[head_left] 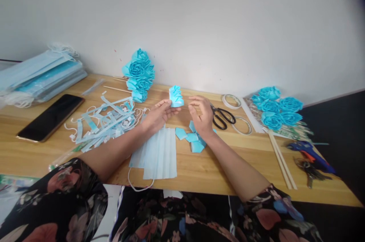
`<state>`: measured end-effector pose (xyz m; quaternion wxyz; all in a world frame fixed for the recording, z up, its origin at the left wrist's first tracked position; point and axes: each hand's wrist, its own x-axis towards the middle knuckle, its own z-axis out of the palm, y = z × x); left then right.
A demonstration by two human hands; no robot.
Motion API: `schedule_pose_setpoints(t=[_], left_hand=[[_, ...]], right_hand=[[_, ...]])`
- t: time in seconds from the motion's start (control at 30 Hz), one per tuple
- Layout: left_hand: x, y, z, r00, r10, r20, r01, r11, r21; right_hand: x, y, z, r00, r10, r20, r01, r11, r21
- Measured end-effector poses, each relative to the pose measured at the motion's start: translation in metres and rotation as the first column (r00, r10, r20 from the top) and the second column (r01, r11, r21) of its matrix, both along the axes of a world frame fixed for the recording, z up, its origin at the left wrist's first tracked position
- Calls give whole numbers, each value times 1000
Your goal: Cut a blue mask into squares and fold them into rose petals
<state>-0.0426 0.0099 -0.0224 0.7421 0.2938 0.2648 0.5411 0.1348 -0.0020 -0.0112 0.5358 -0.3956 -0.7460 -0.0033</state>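
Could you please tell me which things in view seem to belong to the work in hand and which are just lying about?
Likely part of the work:
folded blue piece, in the left hand
cut blue pieces, near the right hand
blue flowers
scissors

Probably just lying about:
phone
keys

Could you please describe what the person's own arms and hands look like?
The bare left hand and bare right hand wear no gloves. Both forearms are uncovered up to the black fabric sleeves, which end around the elbows and carry a floral print in reddish pink with touches of blue.
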Motion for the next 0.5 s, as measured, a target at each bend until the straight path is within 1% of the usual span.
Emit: schedule_pose_setpoints(t=[0.1, 0.2, 0.37, 0.5], left_hand=[[1, -1, -1, 1000, -7, 1, 7, 1000, 16], [2, -1, -1, 1000, -9, -7, 9, 1000, 8], [3, -2, 0, 1000, -19, -4, 19, 1000, 11], [3, -1, -1, 1000, -16, -7, 16, 1000, 15]], right_hand=[[0, 1, 0, 993, -12, 114, 5, 998, 61], [-1, 3, -2, 986, -10, 166, 0, 998, 57], [0, 5, -4, 983, -45, 180, 36, 998, 51], [-1, 3, -2, 992, -50, 119, 38, 994, 99]])
